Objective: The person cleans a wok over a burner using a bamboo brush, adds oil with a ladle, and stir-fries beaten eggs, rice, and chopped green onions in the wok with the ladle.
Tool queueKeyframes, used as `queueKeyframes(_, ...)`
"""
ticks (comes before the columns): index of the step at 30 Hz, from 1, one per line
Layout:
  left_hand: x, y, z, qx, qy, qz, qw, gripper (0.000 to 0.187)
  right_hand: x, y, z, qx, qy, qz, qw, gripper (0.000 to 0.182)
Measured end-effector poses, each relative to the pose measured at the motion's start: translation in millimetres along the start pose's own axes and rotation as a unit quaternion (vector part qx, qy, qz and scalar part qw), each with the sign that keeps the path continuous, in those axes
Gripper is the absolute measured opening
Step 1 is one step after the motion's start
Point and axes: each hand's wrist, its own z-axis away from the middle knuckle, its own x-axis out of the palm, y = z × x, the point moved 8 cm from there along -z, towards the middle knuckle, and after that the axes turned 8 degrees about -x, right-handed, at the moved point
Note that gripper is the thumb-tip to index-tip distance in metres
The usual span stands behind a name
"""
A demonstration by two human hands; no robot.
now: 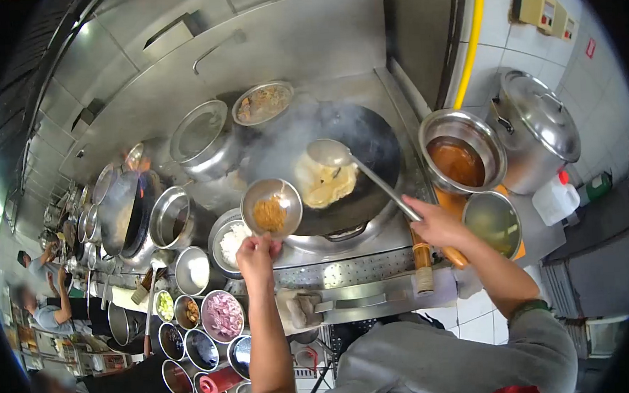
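My left hand [256, 260] pinches the rim of a small metal bowl [271, 187] and holds it tilted beside the wok. Orange-brown shredded food [268, 214] lies in that bowl. My right hand [433, 222] is closed round a long-handled ladle [383, 182], whose wooden end reaches past my wrist. The ladle's head is over the large dark wok [375, 133], at the upper edge of a pale yellow, egg-like sheet [327, 190]. Steam rises from the wok. Below the tilted bowl stands a metal bowl of white, rice-like food [230, 245].
Right of the wok stand a pot of brown liquid [457, 162], a pot of greenish liquid [492, 224] and a lidded stockpot [538, 124]. Metal bowls of chopped ingredients [223, 316] crowd the lower left. Flames [145, 185] show at another wok. Other people [64, 313] work farther left.
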Motion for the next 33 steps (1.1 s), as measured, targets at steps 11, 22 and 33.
queueKeyframes(11, 153, 54, -65, 0.378, 0.055, -0.45, 0.807, 0.019, -56, -9, 64, -0.078, 0.025, 0.097, 0.992, 0.07)
queueKeyframes(22, 101, 29, -94, 0.157, 0.181, -0.245, 0.94, 0.021, -13, 7, 30, 0.04, -0.007, -0.265, 0.963, 0.065)
queueKeyframes(33, -172, -17, 164, 0.078, 0.114, 0.452, 0.881, 0.008, 28, 36, -57, 0.024, -0.055, -0.253, 0.966, 0.062)
